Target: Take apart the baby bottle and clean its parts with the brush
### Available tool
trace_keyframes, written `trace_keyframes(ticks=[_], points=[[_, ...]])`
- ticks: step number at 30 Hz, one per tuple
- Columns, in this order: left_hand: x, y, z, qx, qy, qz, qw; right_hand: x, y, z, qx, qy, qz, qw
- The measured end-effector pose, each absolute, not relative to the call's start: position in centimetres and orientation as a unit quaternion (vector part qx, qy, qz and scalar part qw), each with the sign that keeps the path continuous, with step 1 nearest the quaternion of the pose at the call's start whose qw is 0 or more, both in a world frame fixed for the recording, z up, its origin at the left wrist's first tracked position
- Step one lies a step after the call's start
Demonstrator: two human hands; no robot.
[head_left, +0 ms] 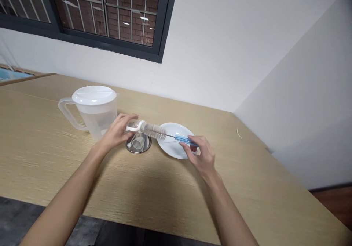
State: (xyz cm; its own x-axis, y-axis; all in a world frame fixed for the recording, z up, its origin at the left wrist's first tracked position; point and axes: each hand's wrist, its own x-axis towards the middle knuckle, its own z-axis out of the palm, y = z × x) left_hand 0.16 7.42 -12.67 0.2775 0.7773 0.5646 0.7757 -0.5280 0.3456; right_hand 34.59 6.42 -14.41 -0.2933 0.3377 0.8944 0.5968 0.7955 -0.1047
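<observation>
My left hand [118, 129] is closed around a small clear bottle [134, 124] with a white ring and handle at its neck. The bottle lies sideways in the air, its mouth toward the right. In my right hand [202, 153] is the blue handle of a bottle brush [155, 131], pinched between thumb and fingers. The brush's bristle head is at the bottle's mouth, with most of the bristles outside. Below the bottle, a round metal tray [149, 145] holds a clear cap [138, 142] and a small white piece. A white plate [172, 151] lies under the brush.
A lidded clear plastic pitcher [95, 110] stands left of my left hand, its handle pointing left. A thin pale strip [239, 133] lies on the wooden table [154, 187] at the right. Behind are a white wall and a barred window [110, 11].
</observation>
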Motion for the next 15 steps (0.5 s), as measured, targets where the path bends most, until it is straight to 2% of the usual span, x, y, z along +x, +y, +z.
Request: trace_keyframes(ticks=[7,12,15], points=[[0.3,7.6,-12.9,0.798,0.486,0.355,0.009,35.4,6.4,-13.7,-0.291,-0.801,-0.205,0.482],[0.3,7.8,-13.2,0.81,0.477,0.342,-0.006,34.7,6.3,-14.0,-0.411,-0.768,-0.061,0.486],[0.1,7.8,-13.3,0.814,0.479,0.327,0.005,34.4,6.2,-14.4,-0.426,-0.765,-0.007,0.483]])
